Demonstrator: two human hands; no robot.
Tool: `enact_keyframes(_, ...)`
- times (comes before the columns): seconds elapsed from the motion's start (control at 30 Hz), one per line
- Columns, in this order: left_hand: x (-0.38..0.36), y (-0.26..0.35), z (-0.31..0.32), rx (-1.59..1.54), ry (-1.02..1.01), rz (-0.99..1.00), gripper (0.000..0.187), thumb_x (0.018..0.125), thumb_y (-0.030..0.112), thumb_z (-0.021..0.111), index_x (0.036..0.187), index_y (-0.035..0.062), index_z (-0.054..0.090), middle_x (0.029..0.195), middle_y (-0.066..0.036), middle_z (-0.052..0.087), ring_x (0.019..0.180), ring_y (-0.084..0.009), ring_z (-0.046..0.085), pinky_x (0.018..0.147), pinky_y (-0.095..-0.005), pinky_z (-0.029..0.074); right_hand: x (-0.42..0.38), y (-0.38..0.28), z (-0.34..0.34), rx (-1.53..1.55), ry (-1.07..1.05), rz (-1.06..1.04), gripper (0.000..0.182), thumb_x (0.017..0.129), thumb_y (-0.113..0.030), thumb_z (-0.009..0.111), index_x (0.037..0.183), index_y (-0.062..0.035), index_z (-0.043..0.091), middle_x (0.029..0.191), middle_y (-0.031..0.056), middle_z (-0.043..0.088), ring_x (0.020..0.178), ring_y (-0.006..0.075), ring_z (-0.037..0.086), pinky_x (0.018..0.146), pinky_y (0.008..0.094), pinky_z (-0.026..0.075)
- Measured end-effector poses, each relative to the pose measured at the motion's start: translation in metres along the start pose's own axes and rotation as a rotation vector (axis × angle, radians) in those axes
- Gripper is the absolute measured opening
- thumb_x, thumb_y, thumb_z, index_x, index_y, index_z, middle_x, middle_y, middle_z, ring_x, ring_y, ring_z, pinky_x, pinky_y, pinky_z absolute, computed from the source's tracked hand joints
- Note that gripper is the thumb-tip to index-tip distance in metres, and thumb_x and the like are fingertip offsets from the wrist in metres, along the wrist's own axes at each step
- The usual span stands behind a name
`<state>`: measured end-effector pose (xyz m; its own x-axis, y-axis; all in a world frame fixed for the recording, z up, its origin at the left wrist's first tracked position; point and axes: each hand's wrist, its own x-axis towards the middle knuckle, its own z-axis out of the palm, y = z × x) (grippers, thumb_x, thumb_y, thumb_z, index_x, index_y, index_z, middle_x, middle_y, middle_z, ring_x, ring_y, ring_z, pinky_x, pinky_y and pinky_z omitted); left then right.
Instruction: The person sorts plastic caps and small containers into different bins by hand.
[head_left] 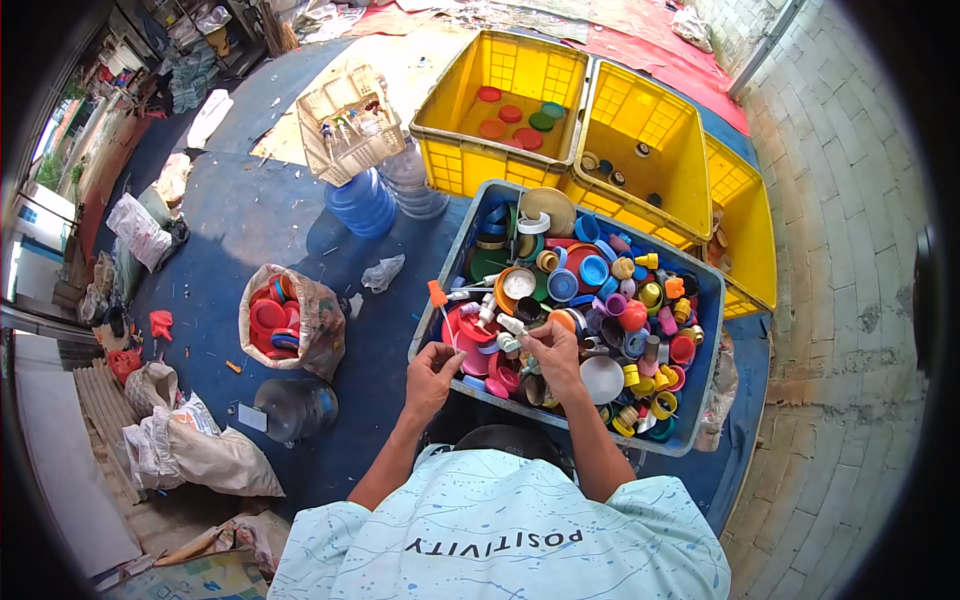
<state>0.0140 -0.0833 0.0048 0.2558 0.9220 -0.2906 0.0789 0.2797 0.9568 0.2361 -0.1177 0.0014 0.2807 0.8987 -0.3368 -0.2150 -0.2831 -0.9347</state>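
While the blue-grey rectangular plastic tub (pixel 709 368) is heaped with mixed coloured plastic caps (pixel 633 316), the yellow plastic crates (pixel 458 169) hold few. Left hand (pixel 431 380): fingertips pinched on thin white orange-headed tube (pixel 437 294). Right hand (pixel 555 352): slightly parted fingers grip white plastic nozzle (pixel 512 326), above caps.

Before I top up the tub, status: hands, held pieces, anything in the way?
Left hand pinching orange-tipped white stem. Right hand holding white nozzle. Both at near side of gray tub; heaped caps close by.
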Motion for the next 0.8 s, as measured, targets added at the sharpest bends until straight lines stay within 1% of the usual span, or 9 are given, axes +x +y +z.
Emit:
enact_keyframes(0.03, 0.002, 0.001, 0.005, -0.028, -0.015, 0.028, 0.011, 0.09, 0.009, 0.064, 0.093, 0.0013, 0.057, 0.094, -0.006, 0.067, 0.08, -0.0085, 0.061, 0.074, -0.0245, 0.049, -0.003, -0.001, -0.004, 0.204, -0.018, 0.074, 0.011, 0.085, -0.008, 0.07, 0.084, -0.0092, 0.059, 0.083, 0.0062, 0.069, 0.07, 0.0152, 0.067, 0.058, 0.0234, 0.048)
enact_keyframes(0.07, 0.004, 0.002, 0.009, -0.056, -0.032, 0.056, 0.009, 0.091, 0.007, 0.062, 0.093, 0.0008, 0.056, 0.097, -0.007, 0.067, 0.081, -0.009, 0.061, 0.075, -0.0256, 0.05, -0.007, -0.003, -0.009, 0.407, -0.074, 0.194, 0.009, 0.088, -0.012, 0.068, 0.09, -0.01, 0.06, 0.084, 0.0049, 0.068, 0.072, 0.017, 0.066, 0.062, 0.0268, 0.048)
enact_keyframes(0.17, 0.009, 0.009, 0.024, -0.064, -0.15, 0.216, 0.009, 0.092, 0.005, 0.059, 0.095, 0.0011, 0.052, 0.106, -0.01, 0.066, 0.087, -0.0106, 0.063, 0.081, -0.0265, 0.05, -0.021, -0.016, -0.013, 0.734, -0.139, 0.396, 0.01, 0.089, -0.015, 0.066, 0.094, -0.0073, 0.061, 0.086, 0.0063, 0.067, 0.075, 0.0156, 0.064, 0.068, 0.0315, 0.051)
enact_keyframes(0.2, 0.01, 0.01, 0.03, -0.066, -0.197, 0.26, 0.008, 0.093, 0.004, 0.057, 0.097, 0.0019, 0.049, 0.103, -0.01, 0.066, 0.086, -0.0111, 0.063, 0.078, -0.0252, 0.051, -0.026, -0.021, -0.011, 0.743, -0.096, 0.435, 0.01, 0.092, -0.017, 0.062, 0.094, -0.0076, 0.06, 0.085, 0.0058, 0.066, 0.078, 0.0166, 0.063, 0.068, 0.0344, 0.05)
enact_keyframes(0.3, 0.007, 0.012, 0.038, -0.225, -0.333, 0.019, 0.008, 0.094, 0.005, 0.056, 0.097, 0.0018, 0.05, 0.096, -0.01, 0.066, 0.082, -0.0111, 0.063, 0.075, -0.024, 0.051, -0.027, -0.016, -0.014, 0.837, -0.103, 0.422, 0.012, 0.092, -0.02, 0.063, 0.095, -0.0083, 0.06, 0.083, 0.0023, 0.065, 0.075, 0.0147, 0.062, 0.068, 0.0312, 0.047)
enact_keyframes(0.43, -0.001, 0.009, 0.05, -0.121, -0.304, 0.009, 0.012, 0.094, 0.011, 0.059, 0.097, 0.0026, 0.051, 0.085, -0.008, 0.067, 0.075, -0.0136, 0.066, 0.069, -0.0266, 0.054, -0.029, -0.02, -0.022, 0.828, 0.01, 0.378, 0.012, 0.092, -0.021, 0.063, 0.094, -0.0094, 0.059, 0.079, 0.0014, 0.063, 0.072, 0.0142, 0.06, 0.066, 0.0321, 0.047)
enact_keyframes(0.57, -0.015, 0.008, 0.058, -0.18, -0.332, -0.021, 0.012, 0.091, 0.009, 0.062, 0.097, 0.0, 0.057, 0.087, -0.007, 0.067, 0.076, -0.01, 0.063, 0.07, -0.0234, 0.051, -0.026, -0.023, -0.028, 0.839, 0.074, 0.323, 0.012, 0.091, -0.021, 0.064, 0.094, -0.0104, 0.059, 0.079, 0.0008, 0.062, 0.071, 0.0132, 0.059, 0.064, 0.03, 0.047)
enact_keyframes(0.73, -0.029, 0.006, 0.067, -0.083, -0.337, -0.02, 0.017, 0.091, 0.007, 0.063, 0.104, -0.0022, 0.06, 0.093, -0.008, 0.068, 0.084, -0.0113, 0.065, 0.075, -0.0244, 0.052, -0.034, -0.04, -0.018, 0.835, 0.054, 0.252, 0.013, 0.092, -0.02, 0.063, 0.093, -0.0102, 0.056, 0.079, 0.0009, 0.062, 0.069, 0.0103, 0.057, 0.062, 0.0274, 0.047)
enact_keyframes(0.8, -0.035, 0.01, 0.072, -0.139, -0.325, -0.027, 0.018, 0.09, 0.005, 0.062, 0.106, -0.0028, 0.06, 0.094, -0.009, 0.069, 0.085, -0.0129, 0.066, 0.077, -0.0257, 0.053, -0.038, -0.049, -0.013, 0.851, 0.054, 0.231, 0.012, 0.093, -0.02, 0.062, 0.093, -0.0103, 0.055, 0.08, 0.0011, 0.063, 0.068, 0.0096, 0.057, 0.062, 0.0274, 0.047)
